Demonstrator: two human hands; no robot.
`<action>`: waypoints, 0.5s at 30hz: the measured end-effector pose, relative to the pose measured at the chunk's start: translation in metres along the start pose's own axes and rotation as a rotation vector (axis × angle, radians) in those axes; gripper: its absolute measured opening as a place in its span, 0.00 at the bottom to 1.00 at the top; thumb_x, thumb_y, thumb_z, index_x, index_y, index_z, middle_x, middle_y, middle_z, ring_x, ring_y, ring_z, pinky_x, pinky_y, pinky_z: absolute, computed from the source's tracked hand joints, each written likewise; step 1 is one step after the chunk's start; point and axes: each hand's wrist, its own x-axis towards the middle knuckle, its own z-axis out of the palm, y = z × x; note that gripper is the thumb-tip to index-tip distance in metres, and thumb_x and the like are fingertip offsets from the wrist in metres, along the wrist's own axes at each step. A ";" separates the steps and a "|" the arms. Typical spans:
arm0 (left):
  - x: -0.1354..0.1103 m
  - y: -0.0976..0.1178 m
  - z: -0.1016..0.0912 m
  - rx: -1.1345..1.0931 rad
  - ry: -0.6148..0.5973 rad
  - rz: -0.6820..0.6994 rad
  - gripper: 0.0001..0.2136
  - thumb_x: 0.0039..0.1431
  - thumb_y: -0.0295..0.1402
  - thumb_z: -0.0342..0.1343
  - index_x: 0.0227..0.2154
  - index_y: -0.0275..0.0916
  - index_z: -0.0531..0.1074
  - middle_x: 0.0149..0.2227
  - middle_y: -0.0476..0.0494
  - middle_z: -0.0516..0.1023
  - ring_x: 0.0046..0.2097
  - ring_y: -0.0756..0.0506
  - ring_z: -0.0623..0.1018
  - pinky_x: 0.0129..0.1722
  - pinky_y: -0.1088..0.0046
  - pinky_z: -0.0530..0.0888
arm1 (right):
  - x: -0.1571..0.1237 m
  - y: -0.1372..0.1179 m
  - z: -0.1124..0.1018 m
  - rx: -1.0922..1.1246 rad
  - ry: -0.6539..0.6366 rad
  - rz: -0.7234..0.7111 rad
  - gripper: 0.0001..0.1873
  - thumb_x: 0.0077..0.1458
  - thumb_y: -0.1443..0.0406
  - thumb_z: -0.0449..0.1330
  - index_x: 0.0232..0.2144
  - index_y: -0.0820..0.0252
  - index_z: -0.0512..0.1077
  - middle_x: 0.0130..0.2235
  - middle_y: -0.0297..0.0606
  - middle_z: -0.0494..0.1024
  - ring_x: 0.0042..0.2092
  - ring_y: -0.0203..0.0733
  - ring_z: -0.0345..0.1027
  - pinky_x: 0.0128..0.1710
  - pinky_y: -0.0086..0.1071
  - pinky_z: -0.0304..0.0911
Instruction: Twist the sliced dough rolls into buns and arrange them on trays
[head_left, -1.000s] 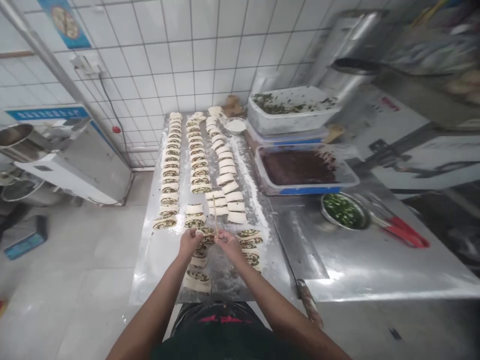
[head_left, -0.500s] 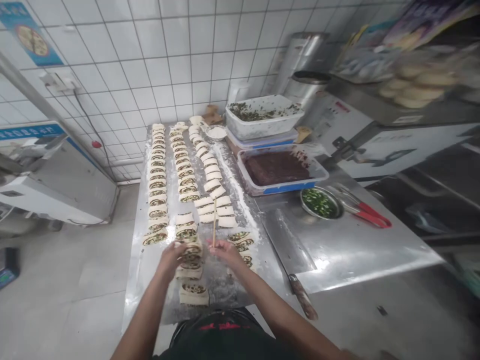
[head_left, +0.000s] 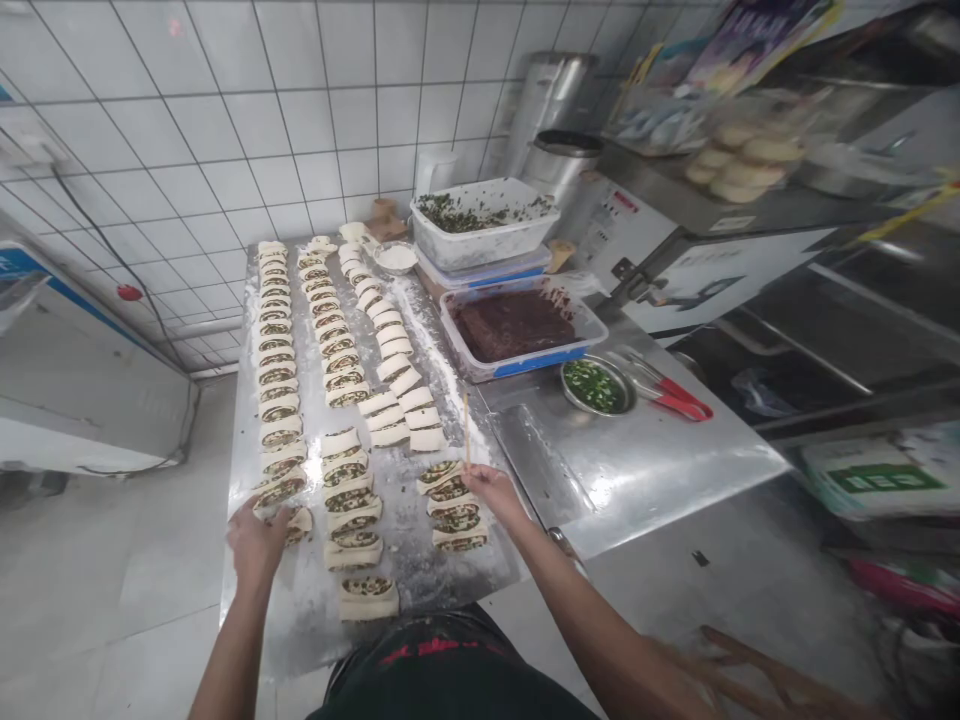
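Note:
At the lower end of the left row, my left hand (head_left: pixel 256 540) has thumb and fingers closed around a sliced dough roll (head_left: pixel 298 524) with green-flecked filling, which rests on the metal table (head_left: pixel 405 560). My right hand (head_left: pixel 491 490) pinches a thin wooden chopstick (head_left: pixel 466 430) that points away from me. That hand is just beside a short row of cut dough rolls (head_left: pixel 456 518) on the right. Between the hands lies a middle row of filled slices (head_left: pixel 351 500), with a single slice (head_left: pixel 369 598) nearest my body.
Beyond the rolls are a tub of green filling (head_left: pixel 487 245), a tub of dark red paste (head_left: pixel 517 370) and a bowl of chopped scallions (head_left: pixel 596 387). Red-handled tongs (head_left: pixel 679 400) lie to its right. A broad cleaver (head_left: pixel 540 460) lies flat, its handle partly behind my right forearm.
My left hand has moved left from the middle row to the end of the left row, where another slice now lies. My right hand has shifted right with the chopstick. The view has turned right.

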 end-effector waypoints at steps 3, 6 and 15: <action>-0.014 0.048 0.014 -0.072 -0.033 0.275 0.22 0.48 0.40 0.52 0.46 0.35 0.65 0.49 0.36 0.68 0.54 0.38 0.65 0.54 0.58 0.61 | 0.003 -0.005 -0.007 -0.123 -0.035 -0.124 0.09 0.40 0.59 0.60 0.21 0.60 0.70 0.44 0.42 0.74 0.44 0.44 0.67 0.45 0.36 0.60; -0.026 0.099 0.047 -0.276 -0.362 0.377 0.16 0.51 0.38 0.51 0.43 0.38 0.68 0.46 0.40 0.72 0.48 0.43 0.71 0.51 0.64 0.65 | 0.022 -0.015 -0.023 -0.197 -0.023 -0.186 0.08 0.43 0.60 0.58 0.24 0.59 0.70 0.43 0.40 0.74 0.43 0.43 0.68 0.47 0.37 0.58; -0.059 0.178 0.162 -0.469 -0.634 0.163 0.11 0.48 0.29 0.53 0.37 0.33 0.71 0.39 0.39 0.77 0.42 0.45 0.75 0.44 0.68 0.69 | 0.074 -0.020 0.005 -0.116 -0.132 -0.122 0.10 0.42 0.60 0.57 0.21 0.62 0.68 0.27 0.37 0.76 0.30 0.39 0.68 0.32 0.30 0.62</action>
